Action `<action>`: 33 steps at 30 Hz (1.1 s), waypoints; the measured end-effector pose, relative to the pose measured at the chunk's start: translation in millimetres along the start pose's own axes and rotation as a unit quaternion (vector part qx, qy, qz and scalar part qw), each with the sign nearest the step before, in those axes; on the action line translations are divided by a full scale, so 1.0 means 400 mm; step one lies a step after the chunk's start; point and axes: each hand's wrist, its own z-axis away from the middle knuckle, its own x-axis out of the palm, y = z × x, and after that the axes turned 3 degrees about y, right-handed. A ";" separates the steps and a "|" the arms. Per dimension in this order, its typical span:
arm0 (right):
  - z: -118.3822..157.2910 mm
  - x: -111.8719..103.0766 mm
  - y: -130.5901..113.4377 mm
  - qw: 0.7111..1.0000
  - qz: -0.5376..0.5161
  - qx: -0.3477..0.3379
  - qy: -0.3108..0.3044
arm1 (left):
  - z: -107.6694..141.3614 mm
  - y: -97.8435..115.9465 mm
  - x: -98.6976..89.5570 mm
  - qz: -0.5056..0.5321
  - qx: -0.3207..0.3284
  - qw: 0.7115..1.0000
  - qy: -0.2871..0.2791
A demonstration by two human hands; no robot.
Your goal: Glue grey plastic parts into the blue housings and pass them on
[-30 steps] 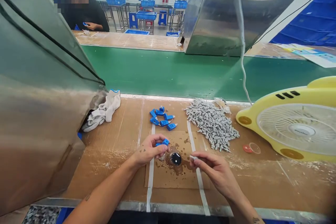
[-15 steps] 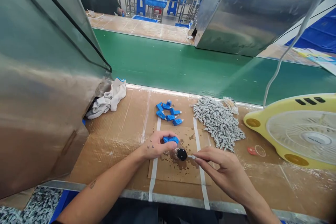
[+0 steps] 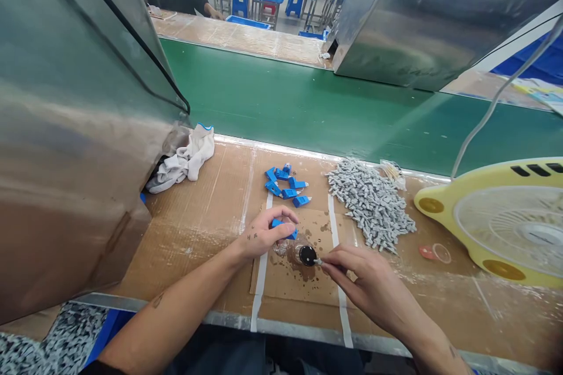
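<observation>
My left hand [image 3: 266, 233] is closed around a small blue plastic block [image 3: 285, 230], gripped between thumb and fingers. In my right hand [image 3: 367, 281], thumb and index finger pinch a small light grey plastic piece [image 3: 318, 261]. Its tip is at the edge of the round black top of a small clear jar [image 3: 307, 255]; whether it touches is too small to tell. The jar stands on a wet-spotted cardboard sheet [image 3: 281, 284]. Behind my left hand lie several blue blocks [image 3: 290, 193] with pale tips. A large heap of small grey pieces [image 3: 373, 205] lies behind my right hand.
A yellow fan [image 3: 475, 211] lies at right, near a red-and-clear round item [image 3: 435, 253]. White gloves [image 3: 187, 161] sit by the metal housing [image 3: 79, 146] at left. A green belt [image 3: 272, 94] runs behind the bench. Across it a person's hand [image 3: 213, 12] rests by a ledge.
My right hand has brought the grey piece closer to the black jar top. My left hand has tilted the blue block slightly. The view has shifted a little.
</observation>
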 end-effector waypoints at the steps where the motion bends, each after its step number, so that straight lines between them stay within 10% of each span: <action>1: -0.001 0.001 0.000 1.000 0.000 0.001 0.000 | 0.000 -0.001 -0.001 0.008 -0.002 1.000 0.003; 10: 0.002 -0.015 -0.003 0.999 -0.016 -0.010 0.036 | -0.003 -0.004 0.007 0.171 -0.097 0.980 0.039; 20: -0.056 0.026 -0.066 0.967 -0.135 -0.013 0.218 | 0.000 -0.003 0.033 0.214 -0.086 0.966 0.113; 33: -0.106 0.101 -0.065 0.969 -0.079 -0.079 0.218 | -0.015 -0.022 0.051 0.141 -0.024 0.973 0.181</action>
